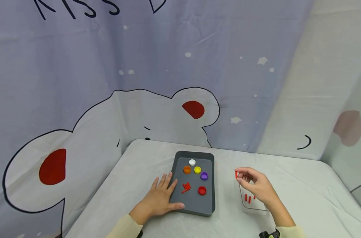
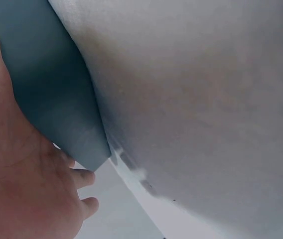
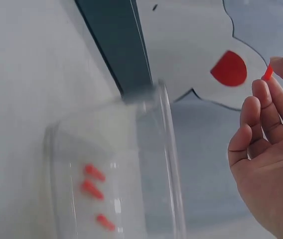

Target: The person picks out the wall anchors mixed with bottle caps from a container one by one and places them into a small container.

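Between thumb and fingertips my right hand [image 1: 259, 185] pinches a small red stick [image 1: 236, 174], held up over the far left corner of a clear plastic box [image 1: 251, 209]. Three more red sticks [image 3: 92, 189] lie inside that box in the right wrist view. My left hand [image 1: 159, 200] lies with fingers spread along the left edge of a grey tray [image 1: 198, 208], thumb over its near left corner. On the tray, several red sticks [image 1: 186, 187] sit in a small cluster, left of a red round cup [image 1: 202, 190].
Farther up the tray stand a white cup [image 1: 192, 162], an orange cup [image 1: 187, 170], a yellow cup [image 1: 197, 170] and a purple cup [image 1: 204, 176]. A white cloth [image 1: 228, 205] covers the table. Behind it hangs a printed curtain [image 1: 156, 59].
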